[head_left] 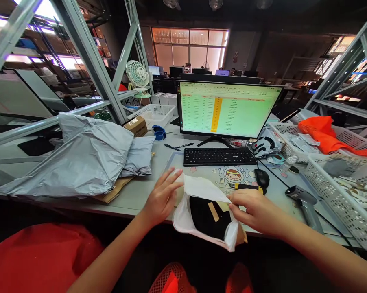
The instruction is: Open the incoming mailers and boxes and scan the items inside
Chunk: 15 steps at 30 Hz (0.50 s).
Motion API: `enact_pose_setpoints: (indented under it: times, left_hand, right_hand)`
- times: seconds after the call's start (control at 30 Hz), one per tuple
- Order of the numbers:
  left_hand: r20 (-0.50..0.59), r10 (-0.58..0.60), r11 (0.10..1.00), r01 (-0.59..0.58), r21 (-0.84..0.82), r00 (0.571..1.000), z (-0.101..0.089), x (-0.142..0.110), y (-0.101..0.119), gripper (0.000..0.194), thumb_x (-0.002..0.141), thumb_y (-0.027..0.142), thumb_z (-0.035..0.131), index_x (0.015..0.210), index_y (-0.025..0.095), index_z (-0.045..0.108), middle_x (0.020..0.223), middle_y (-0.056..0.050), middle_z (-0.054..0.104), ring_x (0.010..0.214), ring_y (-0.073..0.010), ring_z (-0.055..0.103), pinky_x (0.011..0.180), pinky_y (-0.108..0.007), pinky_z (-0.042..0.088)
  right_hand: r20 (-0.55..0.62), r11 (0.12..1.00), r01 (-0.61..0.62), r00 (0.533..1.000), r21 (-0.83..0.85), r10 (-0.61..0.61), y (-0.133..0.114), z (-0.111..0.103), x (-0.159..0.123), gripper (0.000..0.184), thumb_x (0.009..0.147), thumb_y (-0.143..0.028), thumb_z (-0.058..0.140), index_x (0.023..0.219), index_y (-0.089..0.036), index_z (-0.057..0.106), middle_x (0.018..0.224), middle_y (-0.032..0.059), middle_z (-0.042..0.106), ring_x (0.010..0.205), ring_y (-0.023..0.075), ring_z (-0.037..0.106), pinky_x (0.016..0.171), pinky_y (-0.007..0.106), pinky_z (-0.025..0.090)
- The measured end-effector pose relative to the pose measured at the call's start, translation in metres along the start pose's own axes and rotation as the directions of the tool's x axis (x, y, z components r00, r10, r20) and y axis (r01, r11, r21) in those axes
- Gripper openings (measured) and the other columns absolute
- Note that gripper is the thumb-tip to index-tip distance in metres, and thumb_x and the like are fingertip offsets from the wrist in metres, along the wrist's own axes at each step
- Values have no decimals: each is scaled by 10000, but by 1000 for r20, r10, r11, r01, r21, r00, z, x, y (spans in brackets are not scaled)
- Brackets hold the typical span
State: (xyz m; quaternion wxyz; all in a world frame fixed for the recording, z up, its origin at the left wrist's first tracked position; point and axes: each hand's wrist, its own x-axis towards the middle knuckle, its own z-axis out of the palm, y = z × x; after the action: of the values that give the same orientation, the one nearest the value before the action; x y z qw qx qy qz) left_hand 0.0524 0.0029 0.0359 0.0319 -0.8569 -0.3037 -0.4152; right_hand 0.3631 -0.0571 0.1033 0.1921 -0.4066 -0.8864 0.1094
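A white pouch [206, 188] with a wide mouth is held at the front edge of the desk, its opening tilted up toward me. Inside lies something black [200, 217] with a tan strip [214, 212] on it; I cannot make out its kind. My left hand [162, 198] has the pouch's left rim at its fingertips, with the thumb partly hidden. On the other side, my right hand [253, 209] pinches the right corner of the rim between thumb and fingers. A brownish corner shows beneath the pouch at the right.
Grey mailing bags [79, 152] lie at the left beside a small cardboard box [136, 126]. A keyboard [218, 156], monitor [229, 110], mouse [262, 178] and yellow-black cutter [247, 187] lie ahead. A barcode scanner [305, 203] and white baskets [342, 199] stand right.
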Motion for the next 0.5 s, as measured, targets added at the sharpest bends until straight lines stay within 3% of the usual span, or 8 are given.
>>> enact_pose_setpoints:
  times: [0.07, 0.13, 0.2, 0.23, 0.33, 0.43, 0.5]
  left_hand:
    - [127, 34, 991, -50, 123, 991, 0, 12, -11, 379, 914, 90, 514, 1253, 215, 627, 1437, -138, 593, 1502, -328, 313, 1164, -660, 301]
    - [264, 75, 983, -116, 145, 962, -1, 25, -18, 250, 936, 141, 535, 1115, 227, 687, 1268, -99, 704, 1391, -308, 486, 1184, -687, 209]
    - [339, 112, 983, -154, 98, 934, -2, 36, -21, 165, 972, 202, 522, 928, 199, 681, 1016, -56, 749, 1090, -229, 673, 1176, -609, 283]
    - [353, 122, 984, -160, 83, 928, -3, 40, -20, 194, 988, 233, 510, 872, 190, 660, 912, -36, 731, 935, -190, 689, 1144, -545, 353]
    - [315, 144, 979, -182, 95, 938, -5, 51, -10, 283, 1010, 284, 479, 776, 189, 606, 714, 7, 642, 676, -143, 603, 949, -370, 487]
    - [208, 167, 968, -200, 149, 964, -8, 62, 12, 340, 1023, 277, 454, 713, 196, 564, 615, 25, 583, 588, -129, 546, 806, -309, 479]
    - [167, 183, 959, -213, 186, 969, -10, 69, 32, 354, 1030, 271, 446, 699, 196, 549, 601, 27, 572, 572, -126, 532, 764, -305, 461]
  right_hand:
    - [18, 999, 18, 1000, 41, -19, 5, -2, -4, 321, 1001, -249, 414, 725, -204, 571, 698, 8, 593, 654, 146, 519, 634, 265, 378]
    - [38, 998, 14, 999, 58, -16, 13, -7, -7, 311, 994, -248, 422, 731, -206, 583, 707, 10, 609, 661, 149, 530, 639, 265, 389]
    - [61, 999, -22, 998, 39, 19, 23, -15, -9, 306, 985, -256, 433, 735, -207, 601, 702, 12, 621, 659, 154, 544, 634, 271, 394]
    - [67, 999, -49, 997, 10, 49, 26, -20, -9, 300, 980, -259, 441, 739, -208, 612, 702, 13, 627, 658, 158, 554, 631, 277, 396]
    - [-5, 978, -122, 992, -167, 123, 22, -33, -6, 202, 957, -259, 495, 834, -207, 647, 802, 36, 672, 726, 194, 597, 674, 313, 424]
    - [-124, 931, -80, 992, -355, 38, -6, -36, 7, 194, 940, -327, 595, 1050, -179, 654, 1036, 100, 696, 920, 266, 625, 831, 388, 455]
    - [-83, 909, -12, 996, -416, -25, -28, -31, 20, 245, 953, -382, 615, 1061, -167, 658, 1015, 110, 701, 915, 275, 632, 835, 397, 452]
